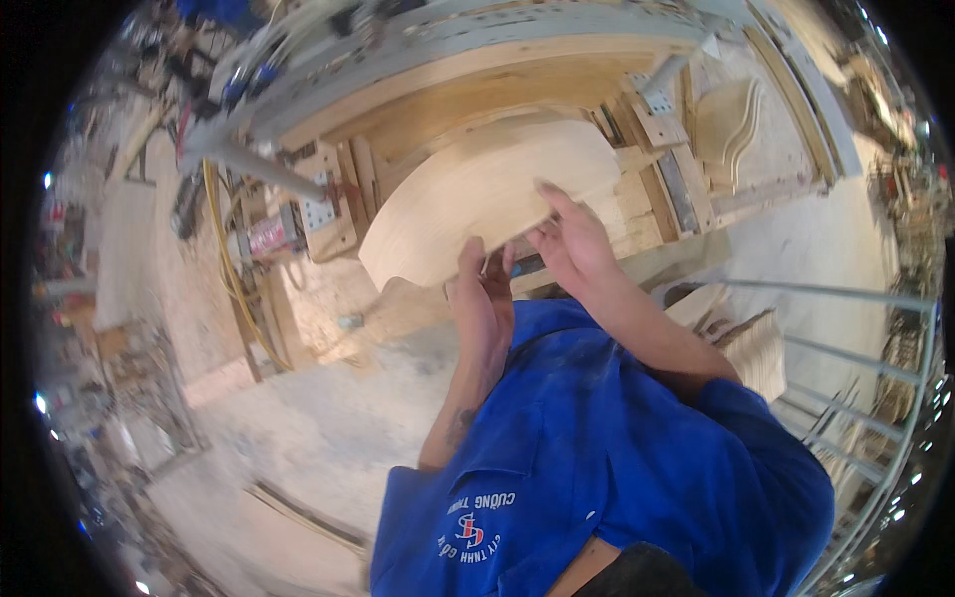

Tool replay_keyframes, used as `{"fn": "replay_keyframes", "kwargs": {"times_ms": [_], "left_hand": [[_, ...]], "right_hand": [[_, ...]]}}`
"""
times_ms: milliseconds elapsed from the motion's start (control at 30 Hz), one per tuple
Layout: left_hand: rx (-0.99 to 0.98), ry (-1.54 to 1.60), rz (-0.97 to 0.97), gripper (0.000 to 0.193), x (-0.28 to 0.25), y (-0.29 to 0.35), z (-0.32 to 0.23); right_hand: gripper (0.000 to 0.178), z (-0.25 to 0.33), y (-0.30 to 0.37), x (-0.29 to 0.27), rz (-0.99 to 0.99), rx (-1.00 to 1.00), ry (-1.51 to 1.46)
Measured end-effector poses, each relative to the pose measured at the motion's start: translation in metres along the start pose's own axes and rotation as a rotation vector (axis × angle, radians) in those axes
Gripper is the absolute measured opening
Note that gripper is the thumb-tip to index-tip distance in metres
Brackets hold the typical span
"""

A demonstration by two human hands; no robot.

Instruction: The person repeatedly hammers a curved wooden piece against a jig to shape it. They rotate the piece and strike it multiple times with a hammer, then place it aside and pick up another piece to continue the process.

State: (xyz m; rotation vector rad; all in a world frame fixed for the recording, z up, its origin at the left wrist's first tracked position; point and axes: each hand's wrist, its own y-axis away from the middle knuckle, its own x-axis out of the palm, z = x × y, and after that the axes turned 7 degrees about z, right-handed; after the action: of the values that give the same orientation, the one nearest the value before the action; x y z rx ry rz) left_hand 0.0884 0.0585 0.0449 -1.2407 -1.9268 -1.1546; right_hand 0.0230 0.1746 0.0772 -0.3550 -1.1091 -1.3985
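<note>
Overhead and farthest off, a grey metal frame [468, 52] spans 12 o'clock, with a long wooden board [468, 92] running along its near side. A barred metal rack [853, 360] stands between 3 and 4 o'clock. The person's blue work shirt [617, 438] fills the area around 5 o'clock.

Just above the centre, toward 12 o'clock, a pale arched wooden panel [487, 199] lies aslant in both hands, its ends pointing to about 2 and 8 o'clock; I cannot tell whether its underside touches the woodwork below. A stack of wavy-edged wooden pieces [731, 124] lies at 2 o'clock, well apart from the panel. A yellow hose [221, 254] hangs in a bend near 9 o'clock.

The left hand [484, 289] takes the panel's near edge at the panel's own 6 o'clock, and the right hand [577, 244] the same edge toward its 4 o'clock. A perforated metal plate [318, 212] sits at 10 o'clock.

Both hands are clamped on the panel, thumbs on its upper face and fingers bent at or below the near edge, so nearly all of the wood extends beyond the fingertips toward 12 o'clock. How far the fingers reach underneath is hidden.
</note>
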Motion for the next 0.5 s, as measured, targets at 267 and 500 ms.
{"fn": "replay_keyframes", "kwargs": {"times_ms": [267,500], "left_hand": [[0.055,-0.137,0.050,0.038,0.019,-0.050,0.022],[0.078,-0.208,0.079,0.032,0.014,-0.074,0.038]], "right_hand": [[0.028,0.019,-0.060,-0.013,0.035,-0.049,-0.084],[0.028,0.024,-0.065,-0.037,0.062,-0.096,-0.139]]}}
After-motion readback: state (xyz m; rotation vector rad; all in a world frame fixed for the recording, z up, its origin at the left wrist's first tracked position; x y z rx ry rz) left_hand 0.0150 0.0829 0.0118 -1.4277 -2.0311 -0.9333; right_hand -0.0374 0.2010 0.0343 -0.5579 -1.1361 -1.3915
